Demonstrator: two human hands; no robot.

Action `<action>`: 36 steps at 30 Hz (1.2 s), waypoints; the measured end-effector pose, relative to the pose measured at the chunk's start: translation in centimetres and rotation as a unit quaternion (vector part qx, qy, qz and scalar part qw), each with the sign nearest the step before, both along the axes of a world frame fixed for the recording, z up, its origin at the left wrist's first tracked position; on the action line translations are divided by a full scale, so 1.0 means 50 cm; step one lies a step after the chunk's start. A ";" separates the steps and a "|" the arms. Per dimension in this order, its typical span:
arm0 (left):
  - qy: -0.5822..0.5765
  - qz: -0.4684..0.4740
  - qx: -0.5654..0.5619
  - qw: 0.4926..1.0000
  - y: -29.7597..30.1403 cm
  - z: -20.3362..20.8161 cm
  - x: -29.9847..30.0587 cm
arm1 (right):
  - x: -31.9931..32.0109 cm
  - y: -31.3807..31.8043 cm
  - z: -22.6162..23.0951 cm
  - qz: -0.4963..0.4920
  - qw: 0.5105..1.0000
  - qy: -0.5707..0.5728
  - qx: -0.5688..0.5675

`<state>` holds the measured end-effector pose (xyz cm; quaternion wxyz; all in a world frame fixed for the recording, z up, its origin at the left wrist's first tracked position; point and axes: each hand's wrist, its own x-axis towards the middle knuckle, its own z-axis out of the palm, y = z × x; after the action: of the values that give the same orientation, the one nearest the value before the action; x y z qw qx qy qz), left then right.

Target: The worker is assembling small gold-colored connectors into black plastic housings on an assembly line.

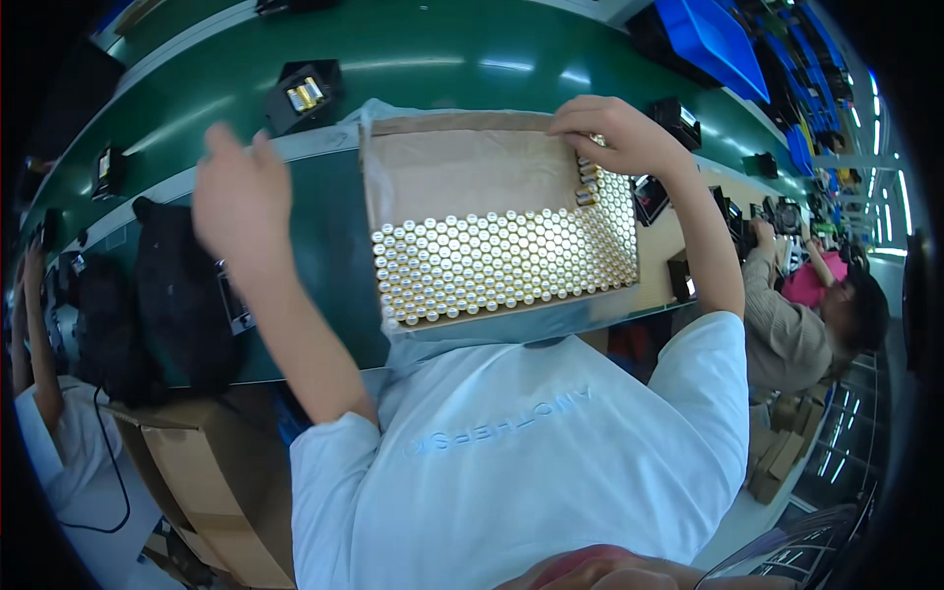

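Note:
In front of me lies a shallow cardboard box [472, 167] lined with clear plastic film. Tightly packed upright batteries [492, 256] fill its near part and right side, their silvery ends facing up. A few batteries [587, 184] lean or lie at the inner edge of the right-hand block. My right hand [615, 133] is at the box's far right corner, fingers bent and thumb drawn in over the batteries; what they hold is hidden. Left of the box, my left hand [241, 192] is raised over the bench, its fingers smeared by motion. Beyond it sits a black holder with gold batteries [307, 94].
Further black holders [108, 172] [678, 123] stand along the green bench [413, 79]. Black bags [187, 285] lie to the left above an open carton [197, 472]. A blue bin [713, 44] is at the far right. Co-workers [787, 324] [49, 423] sit on both sides.

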<state>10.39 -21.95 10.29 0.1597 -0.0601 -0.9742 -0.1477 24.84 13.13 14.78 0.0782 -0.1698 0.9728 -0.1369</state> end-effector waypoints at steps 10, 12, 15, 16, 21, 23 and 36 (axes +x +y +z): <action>-0.157 0.200 0.023 0.967 -0.166 -0.027 0.192 | 0.126 0.046 -0.037 0.038 0.990 -0.059 0.124; -0.174 0.209 0.061 0.960 -0.179 -0.055 0.185 | 0.126 0.046 -0.046 0.053 0.987 -0.083 0.128; -0.158 0.213 0.084 0.960 -0.174 -0.056 0.188 | 0.120 0.057 -0.065 0.078 0.983 -0.106 0.130; -0.150 0.216 0.096 0.960 -0.171 -0.056 0.188 | 0.117 0.062 -0.069 0.092 0.980 -0.118 0.131; -0.090 0.211 0.146 0.962 -0.161 -0.064 0.185 | 0.113 0.067 -0.064 0.126 0.972 -0.144 0.135; -0.073 0.207 0.158 0.963 -0.154 -0.065 0.182 | 0.110 0.072 -0.061 0.136 0.969 -0.152 0.137; -0.031 -0.011 0.652 0.757 -0.118 -0.134 0.157 | 0.133 0.139 -0.046 0.141 0.961 -0.190 0.146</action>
<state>18.23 -27.86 3.60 0.1283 0.0528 -0.6460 -0.7506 31.51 20.08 12.47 0.3043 -0.2631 0.9154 -0.0111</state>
